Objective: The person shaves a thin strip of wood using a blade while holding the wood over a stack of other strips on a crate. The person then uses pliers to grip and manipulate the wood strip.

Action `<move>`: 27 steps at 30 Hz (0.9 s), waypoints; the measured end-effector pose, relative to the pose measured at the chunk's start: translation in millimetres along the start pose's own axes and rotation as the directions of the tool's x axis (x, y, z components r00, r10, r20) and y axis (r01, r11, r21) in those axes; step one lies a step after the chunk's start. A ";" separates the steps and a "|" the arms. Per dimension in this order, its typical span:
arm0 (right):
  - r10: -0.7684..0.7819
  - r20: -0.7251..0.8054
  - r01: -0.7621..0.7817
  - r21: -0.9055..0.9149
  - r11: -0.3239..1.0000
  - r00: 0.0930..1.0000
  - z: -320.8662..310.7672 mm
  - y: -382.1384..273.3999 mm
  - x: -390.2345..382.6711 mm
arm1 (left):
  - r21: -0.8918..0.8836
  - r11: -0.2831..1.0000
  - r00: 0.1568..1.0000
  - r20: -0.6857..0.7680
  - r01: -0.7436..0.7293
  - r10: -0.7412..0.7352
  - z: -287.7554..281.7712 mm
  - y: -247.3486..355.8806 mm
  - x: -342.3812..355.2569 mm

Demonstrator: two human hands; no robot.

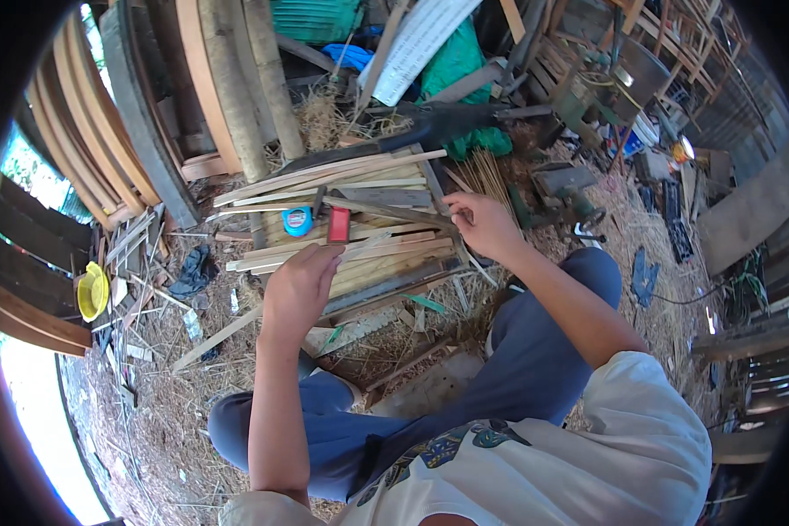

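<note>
A seated person in a white shirt [535,469] and blue-grey trousers [548,320] takes up the most room from where I stand, legs folded to either side on a floor [175,430] strewn with shavings and scraps. Tall boards [206,83] lean together at the far left. In front of the person lies a low bench [377,279] of planks, and beyond it a white printed sheet [419,44] slants beside some crumpled green plastic [456,70]. Several pale wooden strips [324,179] lie crosswise on the bench, some at its far edge and some at its near one, their ends jutting past the left side. Between these two groups lies a darker, weathered wood piece [394,213]. Off to the left, a yellow bowl [91,292] stands tipped on its side. The left hand [296,294] is over the near strips, its fingers bent and drawn together at the tips; I cannot tell whether they pinch anything. The right hand [484,228] is at the right end of the weathered piece, fingers half curled with the thumb below them, and whether it grips something thin I cannot tell either. A small red block [338,225] with a dark rim sits just beyond the left fingertips, and just left of that, apart from it, is a rounded blue tape measure [297,222].
</note>
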State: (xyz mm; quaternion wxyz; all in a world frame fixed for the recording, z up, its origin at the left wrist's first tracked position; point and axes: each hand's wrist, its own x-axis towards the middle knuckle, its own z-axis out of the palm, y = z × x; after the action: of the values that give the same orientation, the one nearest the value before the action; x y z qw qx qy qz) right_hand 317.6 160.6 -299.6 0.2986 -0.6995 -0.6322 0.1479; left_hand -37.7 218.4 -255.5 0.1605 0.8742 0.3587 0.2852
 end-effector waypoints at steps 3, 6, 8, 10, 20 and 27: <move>0.088 0.039 -0.093 0.182 0.979 0.995 -8.5 6.0 -14.0 | -0.031 0.999 0.999 0.039 -0.030 0.031 13.4 3.7 -2.7; 0.148 0.047 -0.154 0.388 0.909 0.988 -9.7 17.6 -13.7 | -0.079 0.997 0.997 0.078 -0.019 0.025 28.6 15.2 -7.7; 0.273 0.051 -0.269 0.404 0.874 0.961 -12.6 31.4 -6.1 | -0.115 0.993 0.993 0.114 -0.016 0.030 38.9 21.8 -10.4; 0.394 0.036 -0.372 0.414 0.831 0.919 -9.6 60.8 -1.4 | -0.146 0.989 0.989 0.141 -0.013 0.034 51.4 24.3 -5.2; 0.374 0.400 -0.226 -0.370 0.901 0.836 102.9 273.8 -43.7 | -0.156 0.988 0.974 0.222 -0.006 0.041 95.7 41.1 30.9; 0.494 0.387 -0.439 -0.226 0.869 0.778 229.7 281.4 -38.5 | -0.120 0.993 0.919 0.391 -0.002 0.049 96.4 27.0 58.6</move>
State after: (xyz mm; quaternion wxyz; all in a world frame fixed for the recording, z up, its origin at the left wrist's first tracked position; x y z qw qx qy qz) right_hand 401.3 169.8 -655.0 0.0607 -0.8006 -0.4968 0.3294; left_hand 70.0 234.5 -295.7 0.2764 0.9073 0.2905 0.1266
